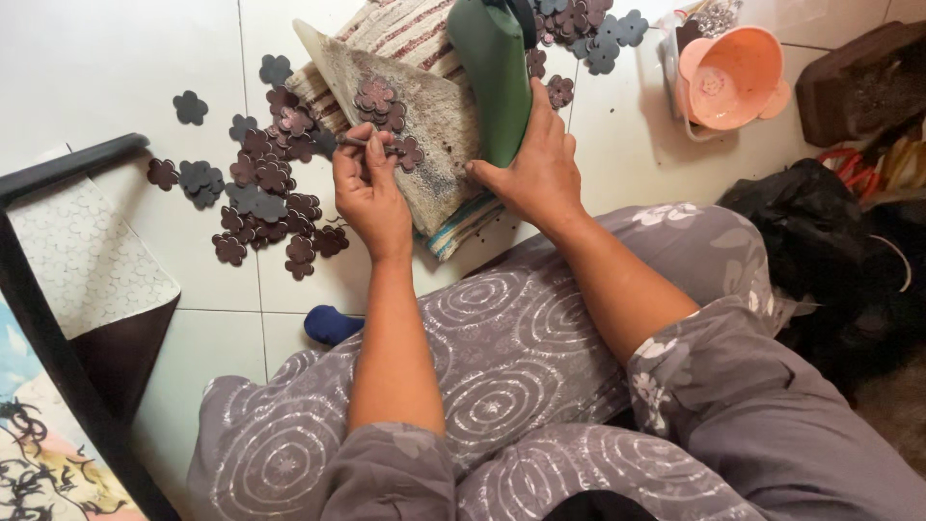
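Two hands work a board (434, 125) on the floor: the left hand (371, 193) pinches a thin tool (371, 143) lying crosswise toward a flower cutout (407, 152), the right hand (535, 169) spread flat on a green bottle (492, 68).

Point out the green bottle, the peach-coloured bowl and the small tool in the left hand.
green bottle (494, 68), head view, on the middle of its body.
peach-coloured bowl (730, 77), head view, on its inner wall.
small tool (359, 142), head view, on the shaft between the left hand (371, 193) fingers.
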A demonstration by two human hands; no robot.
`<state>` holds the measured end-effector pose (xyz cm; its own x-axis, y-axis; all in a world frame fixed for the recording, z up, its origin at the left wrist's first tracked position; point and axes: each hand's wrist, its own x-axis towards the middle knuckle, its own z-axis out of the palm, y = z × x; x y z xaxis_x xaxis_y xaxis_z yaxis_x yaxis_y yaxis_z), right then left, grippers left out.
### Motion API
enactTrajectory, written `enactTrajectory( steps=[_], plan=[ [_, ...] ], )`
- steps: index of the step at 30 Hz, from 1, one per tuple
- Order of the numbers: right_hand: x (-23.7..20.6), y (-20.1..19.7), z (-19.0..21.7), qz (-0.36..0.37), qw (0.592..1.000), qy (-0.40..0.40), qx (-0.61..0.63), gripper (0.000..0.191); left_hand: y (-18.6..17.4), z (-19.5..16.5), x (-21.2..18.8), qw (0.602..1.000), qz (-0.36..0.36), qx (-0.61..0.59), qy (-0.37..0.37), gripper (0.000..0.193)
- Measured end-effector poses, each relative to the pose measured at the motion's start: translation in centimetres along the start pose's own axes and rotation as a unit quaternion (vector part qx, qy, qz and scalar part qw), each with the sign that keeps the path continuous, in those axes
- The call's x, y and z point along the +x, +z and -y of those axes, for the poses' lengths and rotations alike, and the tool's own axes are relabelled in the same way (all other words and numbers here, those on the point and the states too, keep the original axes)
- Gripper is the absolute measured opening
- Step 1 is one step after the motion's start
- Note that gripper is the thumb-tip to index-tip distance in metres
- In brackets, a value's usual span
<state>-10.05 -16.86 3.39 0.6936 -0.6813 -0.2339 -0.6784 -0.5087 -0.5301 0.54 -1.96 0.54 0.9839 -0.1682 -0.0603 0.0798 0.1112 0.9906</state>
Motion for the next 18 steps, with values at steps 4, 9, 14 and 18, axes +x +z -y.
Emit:
enactTrajectory(
  steps=[4, 9, 14, 18],
  plan=[
    [0.1, 0.0, -0.1, 0.003, 1.000, 0.003, -0.004, 0.126, 0.0, 0.0, 0.1, 0.998, 0.005, 0.056, 0.032, 0.019],
    [0.1, -0.1, 0.0, 0.018, 1.000, 0.014, -0.004, 0.127, -0.5, -0.6, 0.1, 0.988, 0.055, 0.135, 0.049, 0.014],
    [0.2, -0.7, 0.5, 0.037, 0.999, 0.032, -0.003, 0.131, -1.0, -1.1, 0.1, 0.951, 0.085, 0.263, 0.136, 0.013],
    [0.3, -2.2, 1.2, 0.062, 0.997, 0.052, 0.001, 0.125, -1.2, -0.9, 0.0, 0.942, 0.085, 0.280, 0.167, 0.017]
  ],
)
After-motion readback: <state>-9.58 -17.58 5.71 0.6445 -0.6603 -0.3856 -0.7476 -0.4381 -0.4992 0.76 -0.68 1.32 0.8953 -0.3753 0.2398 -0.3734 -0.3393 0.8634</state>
